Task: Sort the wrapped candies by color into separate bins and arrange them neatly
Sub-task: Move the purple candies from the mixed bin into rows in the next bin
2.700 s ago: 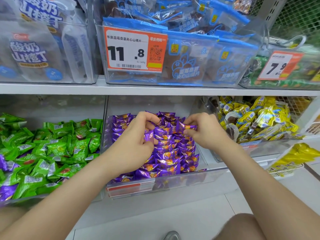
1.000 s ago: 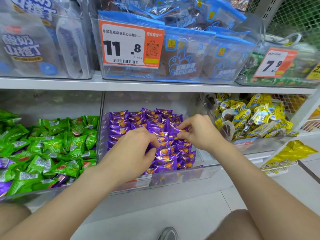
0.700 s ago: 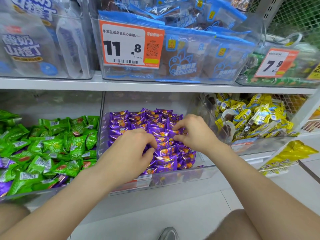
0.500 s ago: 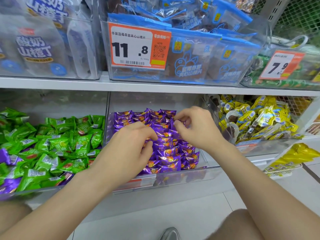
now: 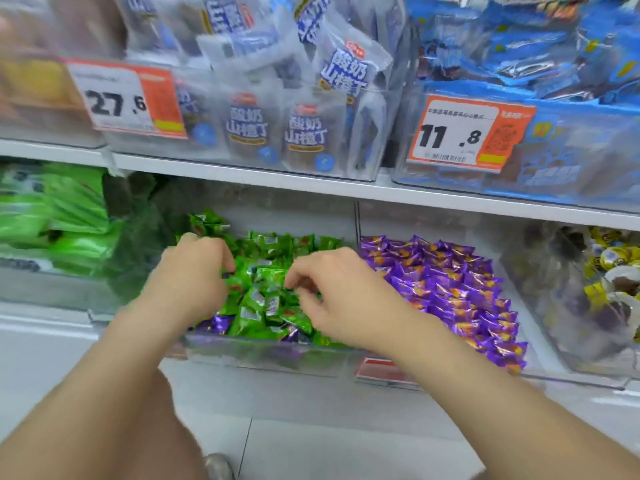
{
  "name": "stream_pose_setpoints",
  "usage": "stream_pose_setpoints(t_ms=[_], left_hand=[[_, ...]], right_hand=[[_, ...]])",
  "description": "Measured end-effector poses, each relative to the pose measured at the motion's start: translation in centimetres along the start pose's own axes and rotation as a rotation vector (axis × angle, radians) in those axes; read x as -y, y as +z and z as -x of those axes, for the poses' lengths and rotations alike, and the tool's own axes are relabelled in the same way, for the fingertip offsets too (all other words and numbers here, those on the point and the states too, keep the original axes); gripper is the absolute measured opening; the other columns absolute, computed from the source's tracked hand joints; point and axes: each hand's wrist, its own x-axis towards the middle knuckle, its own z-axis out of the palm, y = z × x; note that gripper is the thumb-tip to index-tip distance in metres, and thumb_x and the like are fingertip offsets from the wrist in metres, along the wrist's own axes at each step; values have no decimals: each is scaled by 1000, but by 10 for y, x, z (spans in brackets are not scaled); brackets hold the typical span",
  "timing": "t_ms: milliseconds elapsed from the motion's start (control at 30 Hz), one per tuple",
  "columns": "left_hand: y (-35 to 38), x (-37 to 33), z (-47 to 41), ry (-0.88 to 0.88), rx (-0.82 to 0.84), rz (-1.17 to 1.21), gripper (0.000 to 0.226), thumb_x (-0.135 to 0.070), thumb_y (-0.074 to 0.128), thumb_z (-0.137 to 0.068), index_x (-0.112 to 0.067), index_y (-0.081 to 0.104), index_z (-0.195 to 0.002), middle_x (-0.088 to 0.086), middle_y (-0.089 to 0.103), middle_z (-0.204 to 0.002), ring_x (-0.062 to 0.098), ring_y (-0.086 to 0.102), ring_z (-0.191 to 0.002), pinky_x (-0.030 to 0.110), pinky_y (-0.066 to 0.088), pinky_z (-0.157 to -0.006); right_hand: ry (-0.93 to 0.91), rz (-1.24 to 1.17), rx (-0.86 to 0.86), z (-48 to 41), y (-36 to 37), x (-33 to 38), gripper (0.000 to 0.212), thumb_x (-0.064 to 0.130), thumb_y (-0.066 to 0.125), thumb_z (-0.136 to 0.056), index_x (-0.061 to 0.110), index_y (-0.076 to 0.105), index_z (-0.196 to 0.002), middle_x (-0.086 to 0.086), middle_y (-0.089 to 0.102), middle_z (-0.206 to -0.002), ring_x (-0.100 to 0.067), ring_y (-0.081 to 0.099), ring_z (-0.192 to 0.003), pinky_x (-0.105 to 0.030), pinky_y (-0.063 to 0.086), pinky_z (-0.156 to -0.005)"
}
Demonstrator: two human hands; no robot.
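Green candies [image 5: 263, 271] heaped in a clear bin [image 5: 270, 355] on the lower shelf [image 5: 45, 323], with a few purple strays [image 5: 218, 323] along the bin's front edge. Neighbouring bin on the right packed with purple candies [image 5: 450, 292] in tidy rows.

Left hand [image 5: 190, 282] curled down onto the heap near the bin's left side, right hand [image 5: 339, 299] curled just beside it toward the middle. Too blurred to tell whether either pinches a wrapper.

Probably the culling step: picking purple out of green. Next, likely a pinch on a front-edge stray and a carry over the wall into the purple bin.

Readable on the upper shelf [image 5: 242, 173]: price tags "27.6" [image 5: 117, 102] and "11.8" [image 5: 450, 136], white bags [image 5: 304, 133] marked "酸奶山楂丁".
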Motion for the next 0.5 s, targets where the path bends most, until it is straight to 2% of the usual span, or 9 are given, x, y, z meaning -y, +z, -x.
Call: stream_pose_setpoints(t_ms=[67, 167, 233, 267, 333, 400, 467, 500], left_hand=[[-7, 26, -2, -18, 68, 6, 38, -5, 64, -73, -40, 57, -84, 8, 60, -112, 34, 63, -110, 40, 53, -97], [-10, 46, -3, -24, 216, 107, 30, -16, 66, -67, -34, 68, -91, 0, 71, -102, 21, 70, -97, 33, 57, -87], [-8, 50, -5, -1, 315, 157, 42, -29, 68, -60, -30, 72, -102, -4, 76, -92, 15, 71, -81, 28, 58, -72], [-7, 50, -5, 14, 365, 157, 44, -37, 74, -61, -30, 71, -105, -6, 77, -91, 13, 70, -76, 25, 56, -67], [-2, 48, -7, 27, 414, 152, 52, -54, 87, -63, -28, 70, -105, -7, 76, -92, 14, 68, -74, 26, 53, -67], [3, 45, -12, 29, 406, 122, 72, -66, 88, -55, -15, 72, -105, -3, 72, -82, 17, 63, -69, 29, 49, -64], [8, 41, -16, 59, 400, 51, 96, -75, 84, -44, -5, 72, -109, 3, 67, -77, 23, 64, -72, 33, 49, -65], [9, 39, -17, 71, 408, 16, 99, -75, 85, -44, -6, 70, -114, 4, 68, -79, 26, 68, -80, 35, 52, -69]], right_hand=[[16, 48, 54, -19, 14, 4, 17, 29, 68, -91, 22, 74, -106, 1, 75, -98, -25, 68, -99, -43, 55, -91], [-14, 3, 215, -42, 29, 9, 49, 47, 76, -89, 22, 68, -130, -2, 70, -116, -22, 62, -114, -38, 50, -103], [-66, -31, 340, -54, 39, 12, 72, 56, 79, -83, 29, 54, -145, -3, 59, -128, -18, 53, -123, -34, 43, -109], [-76, -39, 390, -60, 45, 11, 81, 58, 81, -80, 31, 49, -149, -3, 56, -132, -18, 49, -127, -36, 42, -111], [-85, -14, 485, -72, 55, 8, 89, 57, 82, -77, 33, 43, -153, -3, 56, -140, -21, 44, -135, -41, 42, -113], [-70, 44, 554, -83, 62, 6, 84, 55, 80, -75, 38, 47, -150, -2, 61, -133, -23, 49, -131, -41, 45, -108], [-73, 122, 510, -92, 66, 6, 67, 46, 79, -74, 39, 61, -137, 2, 66, -107, -24, 59, -112, -35, 50, -91], [-69, 151, 475, -96, 67, 5, 57, 41, 78, -74, 38, 66, -129, 5, 63, -94, -24, 61, -102, -34, 50, -83]])
